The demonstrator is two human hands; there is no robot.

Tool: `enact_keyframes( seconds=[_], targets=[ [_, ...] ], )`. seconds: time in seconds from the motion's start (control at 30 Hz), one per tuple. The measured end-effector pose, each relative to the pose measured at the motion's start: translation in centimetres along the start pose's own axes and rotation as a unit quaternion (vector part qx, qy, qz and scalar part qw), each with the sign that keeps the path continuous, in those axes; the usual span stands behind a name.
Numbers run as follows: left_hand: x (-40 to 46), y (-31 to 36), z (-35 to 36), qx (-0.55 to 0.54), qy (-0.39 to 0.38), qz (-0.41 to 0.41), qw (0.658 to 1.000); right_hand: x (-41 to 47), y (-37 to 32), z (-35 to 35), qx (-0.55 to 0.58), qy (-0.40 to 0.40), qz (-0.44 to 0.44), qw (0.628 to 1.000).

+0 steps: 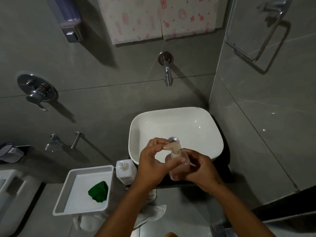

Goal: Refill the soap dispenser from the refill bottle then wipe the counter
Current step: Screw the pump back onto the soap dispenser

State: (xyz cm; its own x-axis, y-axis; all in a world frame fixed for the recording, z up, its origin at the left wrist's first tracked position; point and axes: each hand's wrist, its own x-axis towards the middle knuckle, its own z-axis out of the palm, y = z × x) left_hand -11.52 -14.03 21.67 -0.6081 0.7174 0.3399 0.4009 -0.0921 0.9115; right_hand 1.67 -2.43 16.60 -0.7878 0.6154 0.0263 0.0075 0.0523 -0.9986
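A clear soap dispenser [181, 165] with pinkish liquid is held above the front rim of the white basin [150, 120]. My right hand [200, 170] grips its body from the right. My left hand [152, 161] pinches the spout of its pump head [172, 146] between thumb and fingers. The white refill bottle [125, 171] stands uncapped on the counter, just left of the basin. A green cloth [98, 191] lies crumpled in the white tray [61, 194].
A wall tap [168, 72] juts out over the basin. A mixer handle [36, 92] is on the wall at left. A white towel [150, 212] hangs below the counter's front edge. A wall-mounted dispenser [71, 23] sits at upper left, a towel ring [256, 31] at upper right.
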Motion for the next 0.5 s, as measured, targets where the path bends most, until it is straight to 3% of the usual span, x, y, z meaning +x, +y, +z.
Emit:
enact_keyframes(
  seconds=[0.17, 0.33, 0.5],
  targets=[
    [0.22, -0.22, -0.56, -0.032, -0.045, -0.022, 0.998, 0.05, -0.24, -0.23, -0.01, -0.001, -0.004, 1.0],
    [0.64, 0.07, -0.54, -0.014, -0.023, -0.003, 1.0, 0.36, 0.13, -0.26, -0.015, -0.005, -0.01, 1.0],
    [0.51, 0.11, -0.6, -0.035, -0.054, -0.011, 0.998, 0.55, 0.32, -0.38, -0.007, 0.006, -0.006, 1.0]
  ],
)
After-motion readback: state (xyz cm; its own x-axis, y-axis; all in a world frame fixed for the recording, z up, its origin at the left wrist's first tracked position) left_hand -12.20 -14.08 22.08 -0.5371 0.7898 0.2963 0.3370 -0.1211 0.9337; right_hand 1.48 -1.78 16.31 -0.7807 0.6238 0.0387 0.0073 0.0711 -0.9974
